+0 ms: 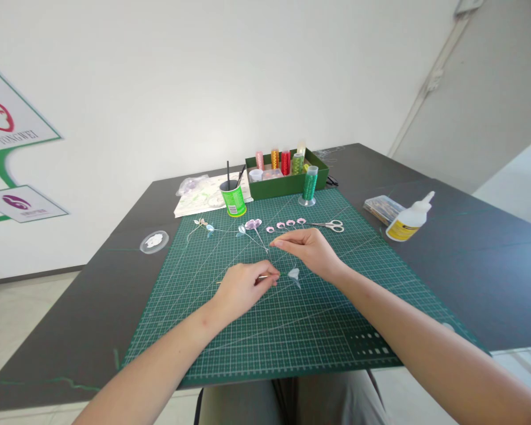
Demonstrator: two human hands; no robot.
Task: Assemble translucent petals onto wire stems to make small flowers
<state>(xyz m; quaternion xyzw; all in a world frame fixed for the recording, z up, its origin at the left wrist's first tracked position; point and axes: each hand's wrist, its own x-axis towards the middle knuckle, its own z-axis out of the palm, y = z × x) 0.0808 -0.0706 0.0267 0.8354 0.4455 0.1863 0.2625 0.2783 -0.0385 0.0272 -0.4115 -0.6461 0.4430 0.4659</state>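
Note:
My left hand (243, 284) is closed, pinching a thin wire stem low over the green cutting mat. From its fingertips the stem runs right to pale blue-white petals (294, 274), and a yellowish end pokes out behind the hand. My right hand (312, 251) is raised a little above and to the right, thumb and fingers pressed together; whatever they pinch is too fine to make out. Just beyond the hands lie a purple flower (253, 225) on a stem, a pale blue flower (241, 231), and several small pink ring-like pieces (291, 224) in a row.
White-handled scissors (335, 225) lie beyond the right hand. A green can (233, 199) with dark sticks, a teal thread spool (310, 184) and a green box (274, 188) of spools stand behind. Right: a glue bottle (410, 220). Left: a small clear dish (154, 242).

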